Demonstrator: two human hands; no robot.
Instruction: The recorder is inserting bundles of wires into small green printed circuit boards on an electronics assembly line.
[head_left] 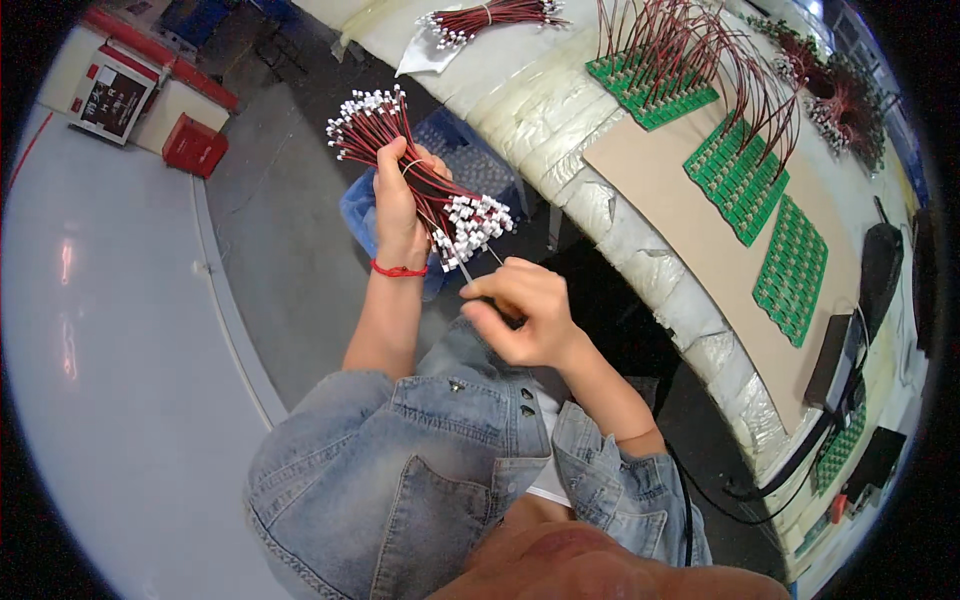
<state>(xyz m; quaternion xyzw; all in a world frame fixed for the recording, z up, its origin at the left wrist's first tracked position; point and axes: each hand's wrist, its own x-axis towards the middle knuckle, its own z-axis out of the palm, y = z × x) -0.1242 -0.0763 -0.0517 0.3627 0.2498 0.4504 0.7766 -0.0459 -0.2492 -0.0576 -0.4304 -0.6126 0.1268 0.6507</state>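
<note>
My left hand (402, 190) is wrapped round a thick bundle of red and black wires (425, 190), held at a slant in front of me. White plug connectors (475, 225) crowd its lower right end, and more white connectors (365, 110) fan out at the upper left end. Just below the lower connectors, my right hand (525, 310) is closed in a pinch. Thin pale strips run between its fingers and the connectors; whether they are wires or a tool I cannot tell. A red cord circles my left wrist.
Behind the bundle stands a blue plastic bin (360, 205). The plastic-wrapped bench at right carries green circuit boards (738, 180), some with wires standing up, on a tan board (660, 190). Another tied wire bundle (490, 18) lies at the far edge. A red box (195, 146) is at left.
</note>
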